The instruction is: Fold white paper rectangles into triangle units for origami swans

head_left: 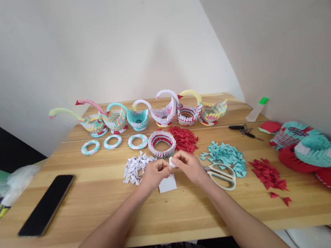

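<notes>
A small folded piece of white paper [171, 162] is pinched between the fingertips of my right hand [189, 166]. My left hand [156, 173] meets it from the other side, its fingers closed at the paper's edge. Below the hands lies a stack of white paper rectangles [167, 184], partly covered by my fingers. Beside my left hand is a pile of folded white paper pieces [136, 167]. Just beyond both hands stands a round red, white and turquoise paper basket [162, 141]. Scissors [222, 175] with cream handles rest by my right wrist.
Folded paper swans [164, 114] line the table's back. Three paper rings [138, 141] lie before them. Piles of red pieces [183, 138] and turquoise pieces [227, 158] sit to the right. A phone [47, 205] is at left, a glue bottle [257, 110] at the back right.
</notes>
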